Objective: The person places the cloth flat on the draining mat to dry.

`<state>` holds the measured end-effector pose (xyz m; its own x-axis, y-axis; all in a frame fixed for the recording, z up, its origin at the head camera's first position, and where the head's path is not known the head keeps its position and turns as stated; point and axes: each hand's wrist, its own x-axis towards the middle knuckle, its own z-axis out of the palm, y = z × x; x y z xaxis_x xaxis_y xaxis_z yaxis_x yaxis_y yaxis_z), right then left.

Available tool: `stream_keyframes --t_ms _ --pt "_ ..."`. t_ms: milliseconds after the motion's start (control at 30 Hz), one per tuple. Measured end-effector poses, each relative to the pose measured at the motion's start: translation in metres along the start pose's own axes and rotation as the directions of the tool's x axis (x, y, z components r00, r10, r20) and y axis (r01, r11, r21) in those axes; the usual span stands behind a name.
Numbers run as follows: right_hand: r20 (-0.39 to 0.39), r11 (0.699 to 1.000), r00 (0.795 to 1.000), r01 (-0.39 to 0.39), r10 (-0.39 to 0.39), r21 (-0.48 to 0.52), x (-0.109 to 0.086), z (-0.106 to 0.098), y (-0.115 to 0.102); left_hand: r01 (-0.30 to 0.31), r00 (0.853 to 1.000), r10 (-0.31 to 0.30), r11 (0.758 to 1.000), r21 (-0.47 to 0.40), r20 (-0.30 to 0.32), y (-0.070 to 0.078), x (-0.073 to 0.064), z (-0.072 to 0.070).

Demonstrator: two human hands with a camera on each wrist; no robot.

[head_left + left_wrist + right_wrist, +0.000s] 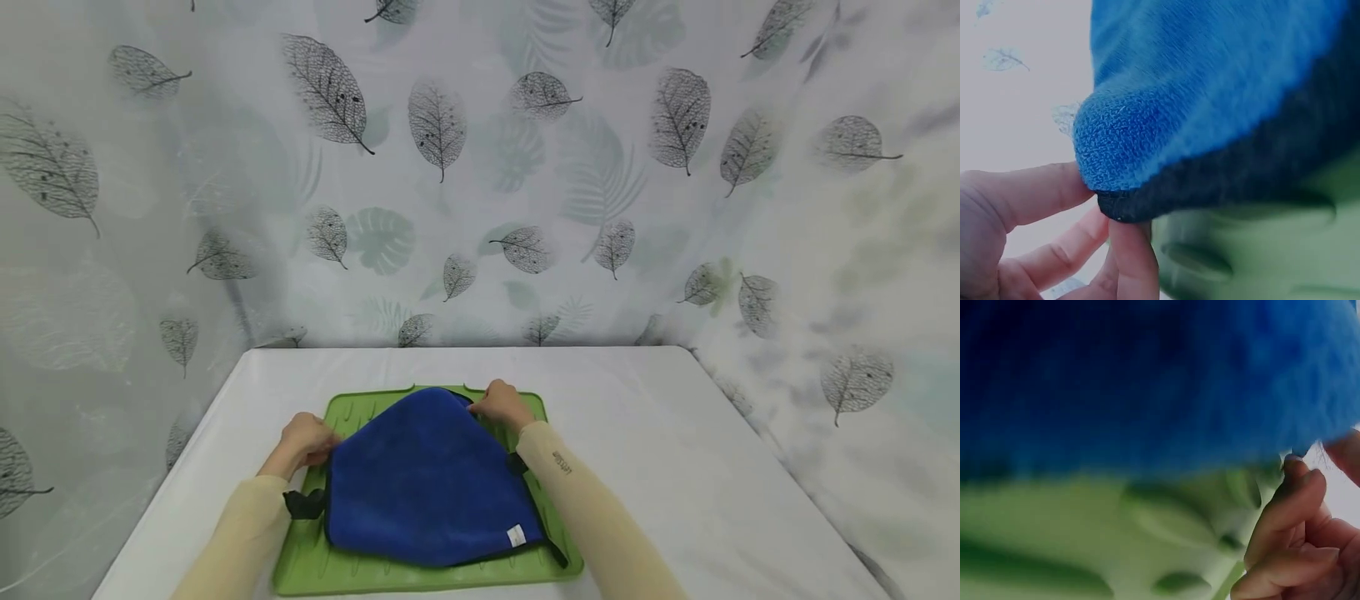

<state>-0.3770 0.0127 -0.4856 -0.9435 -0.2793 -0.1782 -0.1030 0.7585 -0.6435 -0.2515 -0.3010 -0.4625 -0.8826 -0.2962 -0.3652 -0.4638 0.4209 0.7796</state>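
A blue towel (431, 483) with a dark border and a small white tag (516, 535) hangs over a green ridged mat (360, 569). My left hand (306, 437) pinches its left corner; in the left wrist view, finger and thumb of the left hand (1054, 231) meet at the dark edging below the nubby blue towel (1129, 137). At the far right edge of the towel, my right hand (502, 404) pinches the cloth. The right wrist view has the towel (1147, 381) blurred and close, with the right hand (1297, 531) under its edge at the right.
Under the mat is a white tabletop (675, 467), which extends farther to the right. A leaf-patterned curtain (480, 183) stands behind the table and along both sides. Dark bands show beside the towel, near both forearms.
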Motion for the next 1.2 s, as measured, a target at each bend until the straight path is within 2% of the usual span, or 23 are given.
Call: stream_keyframes --t_ms 133,233,333,433,633,800,967,1100,1200 --pt "-0.02 0.999 1.0 -0.005 0.005 0.034 -0.003 0.0 0.003 0.009 0.999 -0.005 0.995 -0.098 0.04 0.006 -0.001 0.001" --pt "-0.06 0.998 0.998 0.03 -0.027 0.055 -0.007 -0.005 0.004 0.0 0.998 0.008 0.991 -0.135 0.058 0.01 0.0 -0.001" --pt "-0.116 0.994 0.989 0.095 -0.088 0.053 -0.011 -0.012 0.007 -0.01 0.999 0.016 0.987 -0.161 0.037 0.013 0.002 -0.001" --pt "-0.151 0.992 0.983 0.115 -0.107 0.048 -0.014 -0.023 0.011 -0.023 1.0 0.025 0.984 -0.175 0.012 0.015 0.005 -0.002" --pt "-0.19 0.991 0.981 0.066 -0.043 0.114 -0.02 -0.051 0.023 -0.038 0.999 0.037 0.981 -0.19 -0.005 0.017 0.008 -0.004" --pt "-0.182 0.969 0.983 0.074 -0.031 0.235 -0.021 -0.064 0.033 -0.058 0.994 0.074 0.978 -0.199 0.076 0.02 0.007 -0.004" --pt "-0.19 0.95 0.98 0.111 -0.056 0.293 -0.022 -0.071 0.041 -0.073 0.978 0.115 0.97 -0.234 0.175 0.024 0.006 -0.003" --pt "-0.211 0.948 0.976 0.118 -0.056 0.295 -0.023 -0.075 0.043 -0.056 0.957 0.142 0.946 -0.32 0.252 0.026 0.008 -0.003" --pt "-0.225 0.952 0.973 0.109 -0.044 0.285 -0.023 -0.075 0.042 -0.038 0.949 0.156 0.919 -0.392 0.274 0.026 0.012 -0.001"
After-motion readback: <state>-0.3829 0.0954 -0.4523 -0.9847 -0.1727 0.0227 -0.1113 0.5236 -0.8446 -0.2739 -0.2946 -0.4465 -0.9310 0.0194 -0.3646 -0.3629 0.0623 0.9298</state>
